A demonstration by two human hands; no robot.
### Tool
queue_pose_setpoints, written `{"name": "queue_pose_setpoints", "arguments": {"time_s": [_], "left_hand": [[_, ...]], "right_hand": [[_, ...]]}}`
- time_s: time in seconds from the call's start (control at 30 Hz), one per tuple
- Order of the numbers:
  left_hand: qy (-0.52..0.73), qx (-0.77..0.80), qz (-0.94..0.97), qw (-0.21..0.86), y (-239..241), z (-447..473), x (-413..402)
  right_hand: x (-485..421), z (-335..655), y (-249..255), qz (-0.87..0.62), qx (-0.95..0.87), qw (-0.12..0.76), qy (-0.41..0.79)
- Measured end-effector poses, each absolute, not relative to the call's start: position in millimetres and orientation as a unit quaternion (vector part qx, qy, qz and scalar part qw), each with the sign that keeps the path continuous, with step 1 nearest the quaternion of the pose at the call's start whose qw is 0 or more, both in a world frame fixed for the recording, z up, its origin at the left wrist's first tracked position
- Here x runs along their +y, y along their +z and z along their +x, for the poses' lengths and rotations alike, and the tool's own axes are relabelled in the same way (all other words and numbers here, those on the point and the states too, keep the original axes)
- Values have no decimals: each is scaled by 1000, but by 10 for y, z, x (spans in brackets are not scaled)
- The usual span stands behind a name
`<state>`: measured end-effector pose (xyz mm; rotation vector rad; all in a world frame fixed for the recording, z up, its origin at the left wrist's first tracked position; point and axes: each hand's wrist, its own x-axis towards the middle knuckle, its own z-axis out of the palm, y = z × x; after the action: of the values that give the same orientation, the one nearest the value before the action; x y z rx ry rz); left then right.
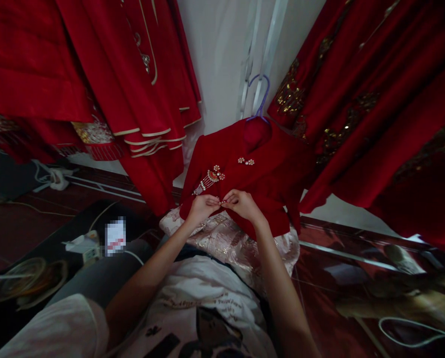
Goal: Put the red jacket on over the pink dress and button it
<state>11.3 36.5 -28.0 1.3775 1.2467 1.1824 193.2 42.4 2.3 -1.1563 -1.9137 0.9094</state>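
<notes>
A red jacket (226, 144) with long sleeves hangs in front of me on a purple hanger (264, 97). At its collar is a beaded flower fastening (246, 161), and a tasselled beaded brooch (210, 178) sits on the chest. My left hand (204, 206) and my right hand (242, 205) meet at the jacket's front edge. Both pinch a small beaded fastening (221, 202), each from its own side; the fingertips partly cover it. Shiny pale patterned fabric (222, 246) lies below the jacket, over my lap.
Red garments with pale piping (151, 114) hang at the left, and red garments with gold sequins (342, 124) at the right. On a dark surface at the left are a power strip (90, 246) and a clear round lid (19, 278). A white cord (412, 343) lies at the lower right.
</notes>
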Motion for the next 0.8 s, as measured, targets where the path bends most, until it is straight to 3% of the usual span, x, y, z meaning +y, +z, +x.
{"name": "queue_pose_setpoints", "arguments": {"time_s": [0.3, 0.8], "left_hand": [[485, 501, 543, 468, -234, 114, 322], [500, 505, 544, 446, -283, 121, 347]], "right_hand": [[409, 1848, -3, -499, -737, 351, 291], [378, 1823, 50, -466, -756, 357, 288]]}}
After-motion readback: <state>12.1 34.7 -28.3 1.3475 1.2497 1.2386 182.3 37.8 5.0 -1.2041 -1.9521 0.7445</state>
